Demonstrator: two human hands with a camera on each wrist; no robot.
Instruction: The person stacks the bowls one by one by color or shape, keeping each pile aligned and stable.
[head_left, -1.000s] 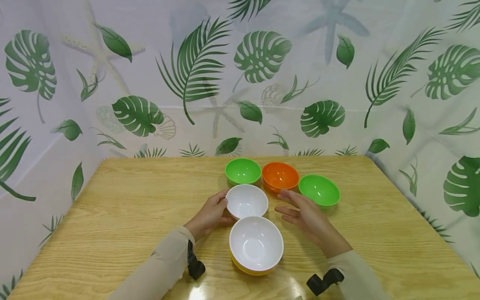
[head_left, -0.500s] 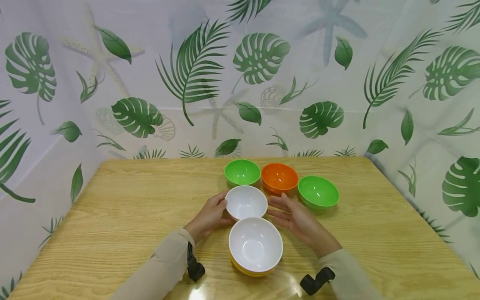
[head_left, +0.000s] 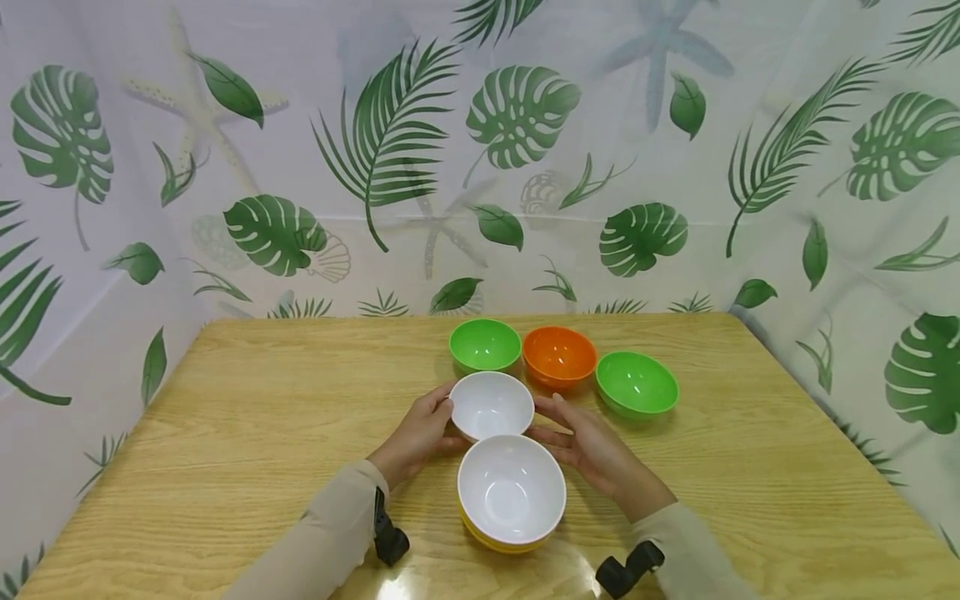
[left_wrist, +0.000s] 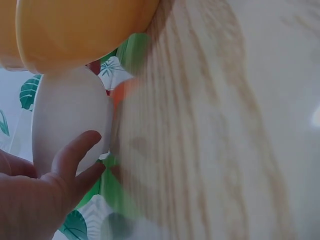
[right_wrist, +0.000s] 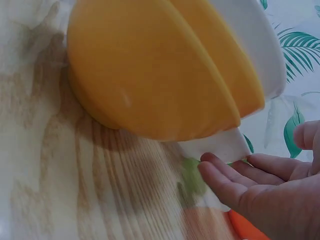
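A white bowl (head_left: pixel 491 404) stands upright mid-table, just beyond a nested stack. My left hand (head_left: pixel 418 433) holds its left side, thumb by the rim and fingers against the outer wall, as the left wrist view confirms for the fingers of that hand (left_wrist: pixel 52 187). On the opposite side, my right hand (head_left: pixel 592 450) has its extended fingertips at the bowl's wall; the right wrist view has these nearly straight fingers (right_wrist: pixel 230 175) beside the white wall. The nearer stack has a white bowl (head_left: pixel 512 492) on top of yellow bowls (right_wrist: pixel 150 70).
Behind the middle bowl stand a green bowl (head_left: pixel 485 346), an orange bowl (head_left: pixel 559 357) and a second green bowl (head_left: pixel 637 383) in a row curving right. A leaf-printed cloth (head_left: pixel 420 167) backs the wooden table (head_left: pixel 262 400).
My right hand has moved left, from near the orange bowl to the white bowl's right side. The left hand keeps its place on that bowl.
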